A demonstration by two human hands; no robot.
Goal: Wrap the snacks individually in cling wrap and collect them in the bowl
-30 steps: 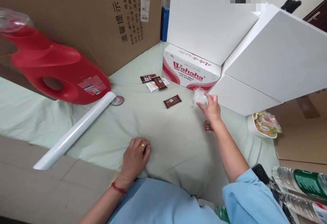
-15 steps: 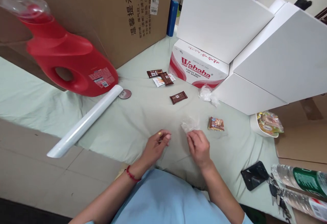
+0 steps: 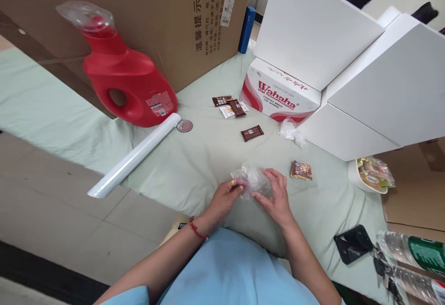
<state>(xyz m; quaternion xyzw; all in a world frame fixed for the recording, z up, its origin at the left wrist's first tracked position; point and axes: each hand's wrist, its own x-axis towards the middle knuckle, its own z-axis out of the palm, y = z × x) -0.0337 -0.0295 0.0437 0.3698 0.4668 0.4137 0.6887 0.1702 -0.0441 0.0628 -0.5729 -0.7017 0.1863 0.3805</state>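
Observation:
A crumpled clear plastic bag [image 3: 255, 177] is bunched up just in front of my body, above the pale green cloth. My left hand [image 3: 227, 196], with a ring on one finger and a red cord at the wrist, pinches its left side. On the other side, my right hand [image 3: 276, 196] curves thumb and fingers around the bag's right part. Right of that hand lies a small cookie packet [image 3: 301, 170]. Farther forward is a single brown snack packet [image 3: 252, 133], and beyond it a small pile of brown packets [image 3: 238, 108] with a white one beneath.
Left stand a red detergent jug [image 3: 135, 87], a white tube [image 3: 134, 156] and a round disc [image 3: 184, 125]. Ahead are a large carton [image 3: 139, 17], a Wahaha box [image 3: 278, 94] and white boxes [image 3: 382, 87]. Right are a snack-filled tub [image 3: 356, 177], a black phone-like object [image 3: 353, 244], keys and bottles [image 3: 410, 249].
My left hand has moved right and taken hold of the plastic bag. My right hand has gone from a closed pinch to fingers spread around it. The view has shifted slightly.

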